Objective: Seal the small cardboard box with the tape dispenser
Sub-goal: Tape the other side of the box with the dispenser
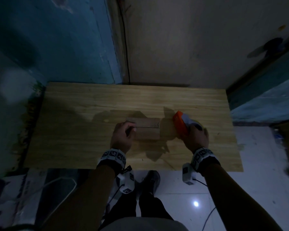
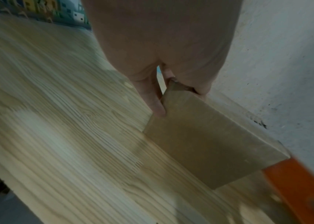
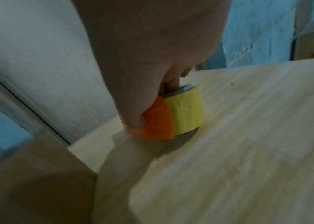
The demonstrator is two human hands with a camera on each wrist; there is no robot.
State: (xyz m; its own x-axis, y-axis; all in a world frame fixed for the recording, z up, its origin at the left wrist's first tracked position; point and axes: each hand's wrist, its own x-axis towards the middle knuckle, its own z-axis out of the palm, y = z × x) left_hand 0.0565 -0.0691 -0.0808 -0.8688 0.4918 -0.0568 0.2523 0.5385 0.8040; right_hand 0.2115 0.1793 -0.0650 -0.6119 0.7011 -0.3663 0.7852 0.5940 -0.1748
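Observation:
A small brown cardboard box (image 1: 148,130) sits near the middle of the wooden table (image 1: 83,114). My left hand (image 1: 123,133) grips the box's left end, thumb on the near face and fingers over the top edge; the box (image 2: 209,144) fills the left wrist view. My right hand (image 1: 196,136) holds an orange tape dispenser (image 1: 179,124) with a yellowish tape roll just right of the box. The right wrist view shows the dispenser (image 3: 158,124), its yellow roll (image 3: 185,110) and the box corner (image 3: 37,174). The dispenser hovers slightly above the table, apart from the box.
The table stands against a pale wall (image 1: 190,47) with a blue wall (image 1: 57,39) to the left. A dark cable (image 1: 126,47) runs down the wall. White tiled floor (image 1: 182,197) and my shoes lie below the table's near edge.

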